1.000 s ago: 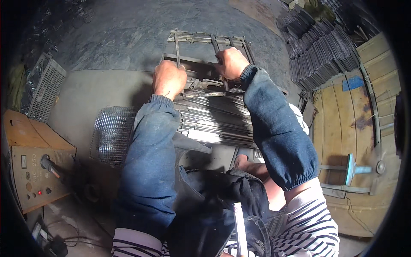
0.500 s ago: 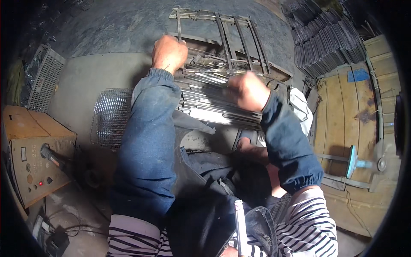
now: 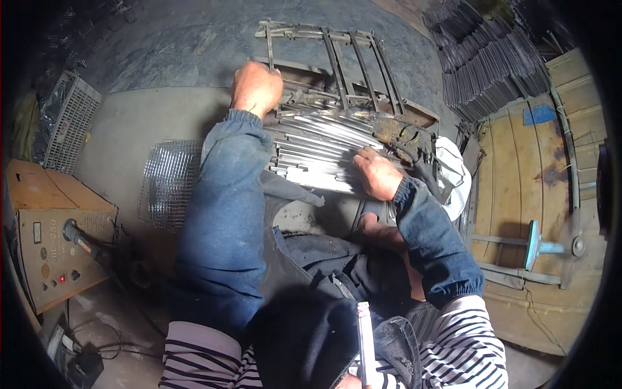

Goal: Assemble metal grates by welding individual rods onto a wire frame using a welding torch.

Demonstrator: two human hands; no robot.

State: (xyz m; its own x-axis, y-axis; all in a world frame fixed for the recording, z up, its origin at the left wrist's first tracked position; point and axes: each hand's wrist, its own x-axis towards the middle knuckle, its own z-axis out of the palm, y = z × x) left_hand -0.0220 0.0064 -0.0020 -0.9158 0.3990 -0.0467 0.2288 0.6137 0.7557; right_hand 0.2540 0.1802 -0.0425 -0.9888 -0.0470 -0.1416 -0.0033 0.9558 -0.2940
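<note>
A hinged metal frame (image 3: 335,68) of dark crossbars stands raised behind a bed of loose shiny metal strips (image 3: 311,152). My left hand (image 3: 257,85) is closed in a fist around the lower end of the frame's left bar. On the right part of the strips rests my right hand (image 3: 378,172), its fingers curled down onto them. The fingertips are partly hidden, so whether a strip is pinched there does not show. Beside that hand, a pair of dark tool-like handles (image 3: 408,136) lies at the strips' right end.
An orange-topped welding machine (image 3: 61,246) stands at the left. Wire mesh (image 3: 170,178) and a grey plastic crate (image 3: 68,126) lie on that side too. Stacked dark metal grids (image 3: 495,65) and yellow boards (image 3: 518,168) fill the right. A cigarette (image 3: 365,337) juts up near my chest.
My right hand has come down from its blurred position above the strips and now rests on them. The left hand stays at the frame; the view has shifted slightly.
</note>
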